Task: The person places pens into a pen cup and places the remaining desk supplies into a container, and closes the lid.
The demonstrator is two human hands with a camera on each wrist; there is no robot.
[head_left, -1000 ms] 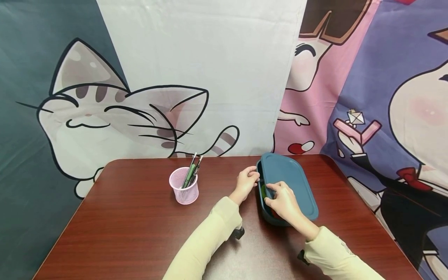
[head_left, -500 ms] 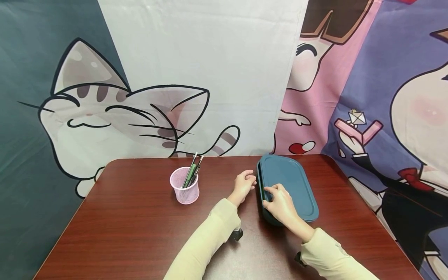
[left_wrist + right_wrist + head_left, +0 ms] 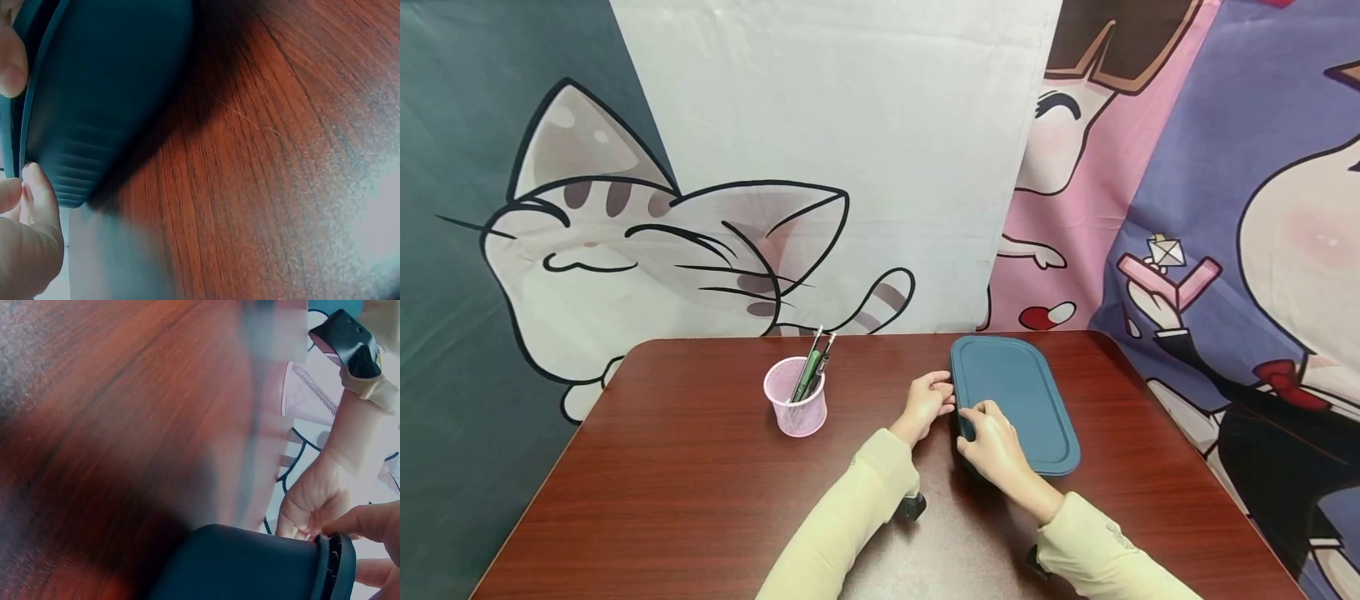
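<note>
A dark blue lidded storage box (image 3: 119, 94) stands at the table's right side, its blue lid (image 3: 1011, 400) lying over the top. A narrow dark gap runs under the lid's edge in both wrist views. My right hand (image 3: 996, 446) pinches the lid's left edge between thumb and forefinger. At the box's far left side, my left hand (image 3: 922, 407) has its fingers extended, tips at the rim. In the left wrist view, one left finger (image 3: 40, 187) lies along the wall just below that rim. The inside of the box is hidden.
A pink mesh pen holder (image 3: 796, 417) with several pens (image 3: 808, 375) stands left of the hands on the brown wooden table (image 3: 662, 483). Behind the table hangs a cartoon-printed cloth (image 3: 850, 150). A black band (image 3: 353, 347) sits at my left wrist.
The lid has come down and left over the box, hiding the green and red contents seen earlier. My right hand moved left with it; my left hand drew back slightly, then returned to the rim.
</note>
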